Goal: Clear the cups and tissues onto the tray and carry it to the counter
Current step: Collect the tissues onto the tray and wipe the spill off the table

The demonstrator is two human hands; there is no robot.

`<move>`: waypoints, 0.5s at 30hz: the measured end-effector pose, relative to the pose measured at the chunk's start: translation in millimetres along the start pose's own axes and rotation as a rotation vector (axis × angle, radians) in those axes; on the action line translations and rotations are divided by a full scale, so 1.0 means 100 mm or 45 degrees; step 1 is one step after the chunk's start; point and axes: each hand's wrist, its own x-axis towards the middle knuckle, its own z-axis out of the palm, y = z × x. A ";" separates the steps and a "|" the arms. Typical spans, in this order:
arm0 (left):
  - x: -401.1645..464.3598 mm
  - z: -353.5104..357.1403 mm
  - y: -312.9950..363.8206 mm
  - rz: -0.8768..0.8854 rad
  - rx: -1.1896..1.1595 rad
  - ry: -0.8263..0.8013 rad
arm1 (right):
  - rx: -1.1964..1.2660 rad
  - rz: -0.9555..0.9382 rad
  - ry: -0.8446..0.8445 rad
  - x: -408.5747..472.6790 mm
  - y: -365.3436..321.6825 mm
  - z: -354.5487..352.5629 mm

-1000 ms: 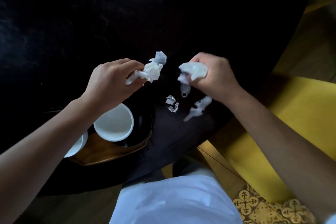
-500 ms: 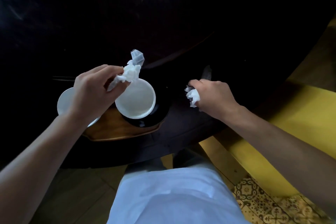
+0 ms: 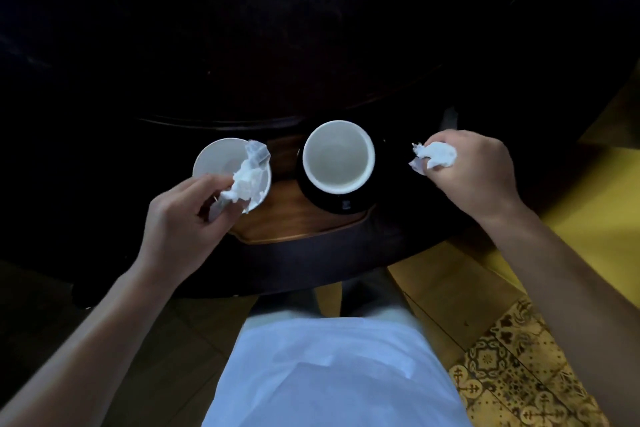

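Note:
A wooden tray [image 3: 294,222] lies on the dark table near its front edge. On it stand a white cup [image 3: 338,156] on a black saucer [image 3: 341,206] and, to the left, a second white cup [image 3: 218,159]. My left hand [image 3: 183,222] pinches a crumpled white tissue [image 3: 247,177] right over the left cup. My right hand [image 3: 474,170] is closed on another crumpled tissue [image 3: 434,156], off the tray to the right of the black saucer.
The dark round table [image 3: 311,45] fills the upper view. A yellow seat [image 3: 595,218] stands at the right, with patterned floor tiles [image 3: 519,378] below it. My white clothing [image 3: 329,371] is at the bottom centre.
My left hand has brought its tissue down over the left cup. My right hand picked up the loose scraps from the table and now holds a tissue beside the saucer. The view shifted left.

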 end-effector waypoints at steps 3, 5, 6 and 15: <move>-0.17 0.00 -0.07 0.007 -0.040 -0.033 | 0.115 0.018 0.166 -0.32 -0.21 -0.01; -0.29 0.04 -0.10 0.025 -0.069 -0.055 | 0.206 0.034 0.244 -0.53 -0.35 -0.01; -0.37 0.06 -0.11 0.035 -0.078 -0.070 | 0.254 0.049 0.276 -0.63 -0.42 -0.01; -0.83 0.39 -0.20 -0.031 0.151 -0.113 | 0.492 0.027 0.330 -1.26 -0.87 0.67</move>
